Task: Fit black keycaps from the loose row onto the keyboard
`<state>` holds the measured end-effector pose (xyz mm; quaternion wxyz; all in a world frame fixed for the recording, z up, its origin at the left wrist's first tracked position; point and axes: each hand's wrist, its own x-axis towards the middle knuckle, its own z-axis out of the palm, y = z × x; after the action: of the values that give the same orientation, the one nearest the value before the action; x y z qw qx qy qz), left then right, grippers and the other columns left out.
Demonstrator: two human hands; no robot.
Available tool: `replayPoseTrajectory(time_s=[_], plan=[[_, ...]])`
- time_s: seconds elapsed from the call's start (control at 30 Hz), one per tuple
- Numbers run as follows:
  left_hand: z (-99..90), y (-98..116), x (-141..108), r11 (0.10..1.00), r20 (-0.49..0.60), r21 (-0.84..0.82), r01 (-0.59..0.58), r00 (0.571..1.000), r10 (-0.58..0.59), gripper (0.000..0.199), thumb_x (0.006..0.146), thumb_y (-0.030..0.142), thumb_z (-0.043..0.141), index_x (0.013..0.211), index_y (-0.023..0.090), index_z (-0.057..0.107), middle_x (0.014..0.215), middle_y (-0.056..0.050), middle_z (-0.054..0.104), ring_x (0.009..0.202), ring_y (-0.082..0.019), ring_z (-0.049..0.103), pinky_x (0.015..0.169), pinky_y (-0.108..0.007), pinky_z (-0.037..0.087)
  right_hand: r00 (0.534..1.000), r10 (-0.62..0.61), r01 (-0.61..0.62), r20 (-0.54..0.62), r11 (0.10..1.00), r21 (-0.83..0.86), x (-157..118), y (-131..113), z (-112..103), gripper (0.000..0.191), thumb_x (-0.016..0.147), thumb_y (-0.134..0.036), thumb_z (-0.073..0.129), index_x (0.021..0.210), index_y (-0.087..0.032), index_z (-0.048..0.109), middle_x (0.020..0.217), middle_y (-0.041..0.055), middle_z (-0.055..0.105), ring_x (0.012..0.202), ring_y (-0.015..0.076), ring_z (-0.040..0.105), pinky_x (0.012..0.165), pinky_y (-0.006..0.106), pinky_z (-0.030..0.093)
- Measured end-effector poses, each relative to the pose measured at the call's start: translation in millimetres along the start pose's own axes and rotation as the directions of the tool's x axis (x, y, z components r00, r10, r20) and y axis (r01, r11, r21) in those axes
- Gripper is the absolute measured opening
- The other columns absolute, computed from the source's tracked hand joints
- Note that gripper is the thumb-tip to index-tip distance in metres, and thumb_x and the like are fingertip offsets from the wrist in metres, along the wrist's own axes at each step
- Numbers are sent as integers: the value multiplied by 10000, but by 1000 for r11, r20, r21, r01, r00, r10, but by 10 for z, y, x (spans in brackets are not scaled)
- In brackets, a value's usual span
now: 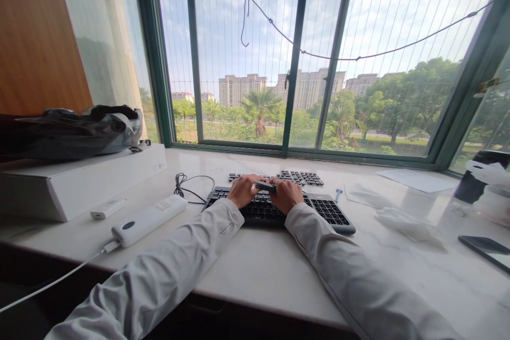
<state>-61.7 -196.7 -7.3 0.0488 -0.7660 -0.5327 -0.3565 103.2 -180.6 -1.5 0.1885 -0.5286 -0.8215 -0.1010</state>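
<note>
A black keyboard (330, 211) lies on the white counter, many of its key positions bare of caps. Over its middle, my right hand (287, 195) is closed round a short dark stick-like tool (266, 186) with a paler end pointing left; its exact kind is unclear. Close to that pale end is my left hand (244, 191), its fingers bent and closed above the left half of the keyboard. Whether it grips the tool's end or something small is hidden. Behind the keyboard, loose black keycaps (300, 177) are laid out in rows.
To the left are a white power bank (149, 220) with a cable, a small white device (107, 209), a black cord (181, 186) and a white box (83, 186) under a dark bag. At right lie a blue tool (338, 195), clear plastic bags (410, 224) and a phone (488, 249).
</note>
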Motion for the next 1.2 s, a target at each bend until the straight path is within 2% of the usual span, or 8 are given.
replayPoseTrajectory(time_s=[0.1, 0.3, 0.53, 0.73, 0.87, 1.2], plan=[[15, 4, -7, 1000, -9, 25, 1, 1000, -1, 311, 826, 312, 558, 1122, 318, 653, 1093, 16, 678, 1014, -183, 613, 869, -263, 464, 1000, 3, -3, 0, 1000, -2, 6, 2, 4, 310, 871, -379, 393, 1098, -319, 594, 875, 54, 683, 823, 237, 641, 727, 335, 416], [2, 42, -17, 996, -58, 53, 75, 996, -72, 259, 804, 299, 584, 1057, 296, 639, 932, 16, 708, 857, -185, 649, 755, -257, 466, 999, 5, -4, -33, 1000, 17, 8, -2, 2, 307, 862, -366, 401, 1089, -304, 598, 848, 58, 682, 804, 237, 642, 717, 332, 411], [-35, 88, -19, 1000, -138, -8, 9, 990, -10, 165, 801, 246, 572, 948, 260, 646, 992, 11, 694, 924, -173, 627, 772, -246, 453, 999, 11, -9, -42, 999, 31, -12, -2, -30, 307, 869, -354, 394, 1093, -292, 595, 844, 59, 683, 817, 236, 641, 722, 323, 405], [-60, 63, -1, 994, -202, -14, 112, 973, -112, 185, 790, 279, 595, 968, 246, 633, 934, 3, 701, 859, -186, 643, 763, -270, 464, 999, -22, 23, -43, 999, 26, -14, 6, -30, 322, 822, -351, 453, 1114, -320, 586, 825, 46, 686, 805, 242, 641, 718, 331, 401], [-91, 71, 7, 989, -204, -13, 150, 967, -150, 190, 805, 330, 587, 969, 248, 633, 928, 4, 702, 852, -187, 646, 753, -269, 464, 997, -82, 82, -10, 997, -9, -32, -9, -60, 345, 791, -341, 487, 1120, -325, 589, 850, 44, 691, 818, 243, 641, 723, 328, 401], [-132, 138, -6, 985, -178, -12, 172, 969, -172, 196, 804, 342, 602, 976, 264, 649, 941, 13, 703, 897, -175, 637, 769, -255, 457, 997, -49, 52, 59, 997, -54, -44, -45, -123, 327, 834, -325, 463, 1135, -309, 589, 903, 63, 692, 861, 230, 636, 750, 330, 404]])
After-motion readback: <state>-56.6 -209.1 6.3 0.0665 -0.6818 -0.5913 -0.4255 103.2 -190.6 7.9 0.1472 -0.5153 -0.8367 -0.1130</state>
